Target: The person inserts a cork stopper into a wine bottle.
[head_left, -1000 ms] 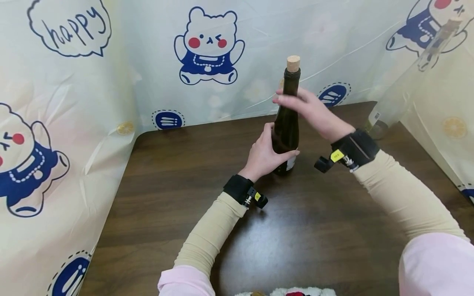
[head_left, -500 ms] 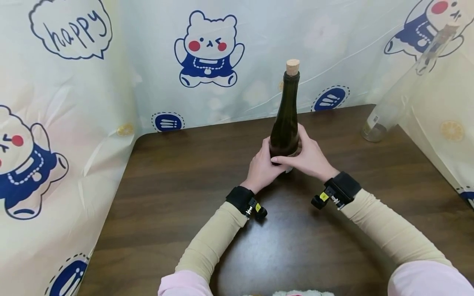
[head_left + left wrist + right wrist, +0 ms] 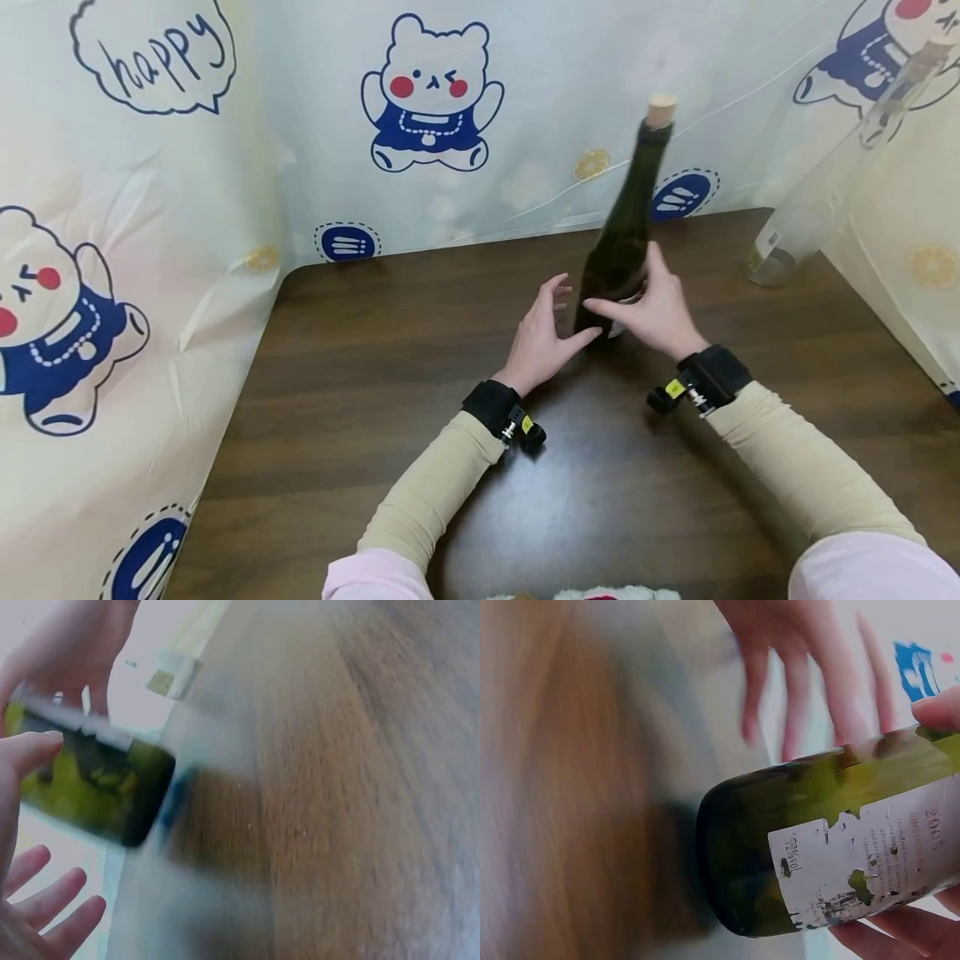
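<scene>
A dark green wine bottle (image 3: 617,225) with a cork (image 3: 662,112) in its mouth leans to the right in the head view. My right hand (image 3: 656,308) grips it around the lower body, thumb across the front. Beside it on the left, my left hand (image 3: 542,337) has its fingers spread and parted from the glass, the thumb tip near the bottle's base. The right wrist view shows a torn white label (image 3: 862,855) on the bottle (image 3: 742,825) and the base raised off the table.
A clear corked glass bottle (image 3: 795,225) stands at the back right corner of the brown wooden table (image 3: 360,375). Printed cloth (image 3: 315,125) hangs behind and along both sides. Something fluffy and white (image 3: 615,593) shows at the front edge.
My right hand has come down from the bottle's neck to its lower body. The left hand has let go, and the bottle has tilted and shifted right.
</scene>
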Demonstrator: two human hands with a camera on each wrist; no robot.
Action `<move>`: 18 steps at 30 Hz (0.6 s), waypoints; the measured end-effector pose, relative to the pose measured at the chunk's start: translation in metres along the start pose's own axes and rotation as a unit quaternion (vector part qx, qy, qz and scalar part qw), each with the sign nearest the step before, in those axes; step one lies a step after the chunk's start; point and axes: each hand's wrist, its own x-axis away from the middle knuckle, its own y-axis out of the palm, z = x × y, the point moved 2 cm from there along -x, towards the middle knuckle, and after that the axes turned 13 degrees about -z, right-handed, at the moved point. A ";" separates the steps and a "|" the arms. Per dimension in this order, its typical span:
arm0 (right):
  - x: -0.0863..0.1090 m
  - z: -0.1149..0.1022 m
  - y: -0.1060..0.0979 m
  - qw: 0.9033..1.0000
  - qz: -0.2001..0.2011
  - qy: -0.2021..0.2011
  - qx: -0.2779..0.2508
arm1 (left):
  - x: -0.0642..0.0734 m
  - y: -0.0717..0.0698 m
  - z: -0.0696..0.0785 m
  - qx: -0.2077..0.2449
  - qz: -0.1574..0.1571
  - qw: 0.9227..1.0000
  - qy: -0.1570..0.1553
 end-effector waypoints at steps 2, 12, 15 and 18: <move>0.002 0.007 -0.019 0.999 0.029 0.025 0.012 | 0.001 -0.003 0.000 -0.001 -0.002 1.000 -0.015; 0.036 0.054 -0.124 0.967 0.120 0.220 0.041 | 0.007 -0.012 -0.005 -0.020 -0.009 0.998 -0.054; 0.049 0.066 -0.149 0.959 0.146 0.239 0.039 | 0.007 -0.014 -0.005 -0.023 -0.011 0.998 -0.053; 0.061 0.075 -0.168 0.953 0.164 0.250 0.046 | 0.008 -0.016 -0.005 -0.025 -0.010 0.998 -0.051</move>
